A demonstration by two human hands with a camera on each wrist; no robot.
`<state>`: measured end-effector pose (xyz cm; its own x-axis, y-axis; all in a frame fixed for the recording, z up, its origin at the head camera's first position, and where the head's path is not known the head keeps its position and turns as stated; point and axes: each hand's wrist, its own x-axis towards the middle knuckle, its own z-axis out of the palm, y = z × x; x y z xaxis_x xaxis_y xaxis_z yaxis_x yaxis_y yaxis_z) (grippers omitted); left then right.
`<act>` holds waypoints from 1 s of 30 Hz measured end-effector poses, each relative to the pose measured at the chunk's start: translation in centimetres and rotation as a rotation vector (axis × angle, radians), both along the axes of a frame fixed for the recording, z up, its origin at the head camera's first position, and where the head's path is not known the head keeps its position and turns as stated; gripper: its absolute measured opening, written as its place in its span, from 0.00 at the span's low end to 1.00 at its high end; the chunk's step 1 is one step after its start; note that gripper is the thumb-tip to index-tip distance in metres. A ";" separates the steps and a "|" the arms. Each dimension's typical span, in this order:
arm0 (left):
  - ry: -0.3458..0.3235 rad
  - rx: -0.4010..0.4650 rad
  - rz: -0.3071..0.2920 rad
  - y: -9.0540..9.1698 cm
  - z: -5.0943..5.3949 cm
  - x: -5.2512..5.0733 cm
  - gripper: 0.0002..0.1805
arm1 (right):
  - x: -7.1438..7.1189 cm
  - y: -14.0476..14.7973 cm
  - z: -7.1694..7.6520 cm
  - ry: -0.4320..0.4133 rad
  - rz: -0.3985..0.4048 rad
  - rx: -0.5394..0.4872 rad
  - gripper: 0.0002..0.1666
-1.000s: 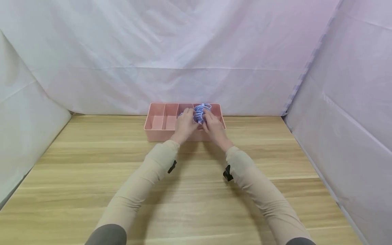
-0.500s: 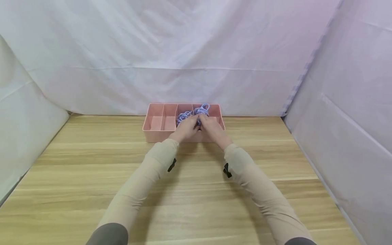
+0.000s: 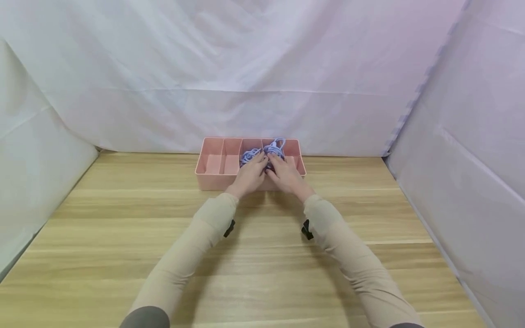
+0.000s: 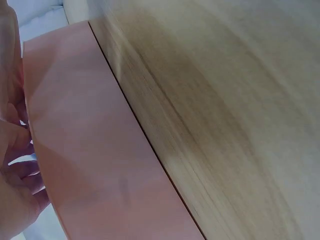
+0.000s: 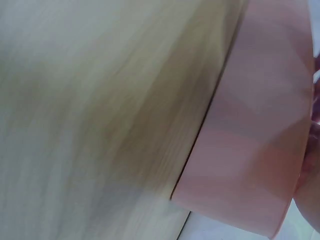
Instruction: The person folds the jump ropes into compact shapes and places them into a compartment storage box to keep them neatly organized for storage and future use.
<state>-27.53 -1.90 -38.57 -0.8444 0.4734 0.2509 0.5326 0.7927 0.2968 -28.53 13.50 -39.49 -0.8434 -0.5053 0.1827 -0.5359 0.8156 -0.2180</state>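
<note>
A pink divided box (image 3: 211,181) stands at the back of the table. One bundle of light-blue cable (image 3: 250,155) lies in its middle compartment. Another coiled blue cable (image 3: 275,148) sits in the compartment right of that, one loop rising above the rim. My left hand (image 3: 249,175) reaches over the front wall, fingertips at the near side of the right-hand coil. Opposite it, my right hand (image 3: 286,176) rests its fairly straight fingers on the same coil. In the left wrist view, the fingers (image 4: 32,182) pass behind the box rim. The fingertips' contact is partly hidden.
The box's two left compartments (image 3: 213,164) and its far-right one (image 3: 292,161) show bare pink floors. White cloth (image 3: 262,114) hangs right behind the box and along both sides. The wooden table (image 3: 262,273) stretches out under both forearms.
Both hands first worked apart around the right-hand coil, then came together at its near side. Now their fingers are spread slightly more over it. The left bundle has come into view.
</note>
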 end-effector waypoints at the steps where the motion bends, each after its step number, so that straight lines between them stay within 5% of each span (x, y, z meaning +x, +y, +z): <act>1: 0.011 0.013 -0.001 -0.2 0.0 0.1 0.25 | -0.1 -0.1 0.1 -0.012 -0.009 -0.028 0.32; 3: 0.041 0.041 -0.001 -0.5 0.0 0.4 0.25 | -0.4 -0.4 0.4 -0.017 -0.020 -0.066 0.28; 9: 0.085 0.091 0.008 -1.9 0.1 1.2 0.25 | -1.2 -0.9 -0.3 0.050 -0.060 0.075 0.22; 16: 0.131 0.044 0.182 -5.1 0.2 1.5 0.26 | -1.1 -0.1 -1.6 0.111 -0.008 -0.078 0.25; 22: 0.081 0.007 0.245 -7.2 0.0 1.7 0.30 | -0.8 0.7 -1.8 0.131 0.007 -0.075 0.26; 30: 0.035 0.013 0.249 -8.7 -1.0 1.7 0.33 | -0.3 1.5 -1.5 0.104 0.023 -0.064 0.26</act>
<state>-25.81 -10.65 -39.54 -0.9251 0.2486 0.2872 0.3319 0.8968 0.2925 -28.81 15.03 -40.97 -0.8065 -0.5090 0.3008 -0.5768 0.7889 -0.2118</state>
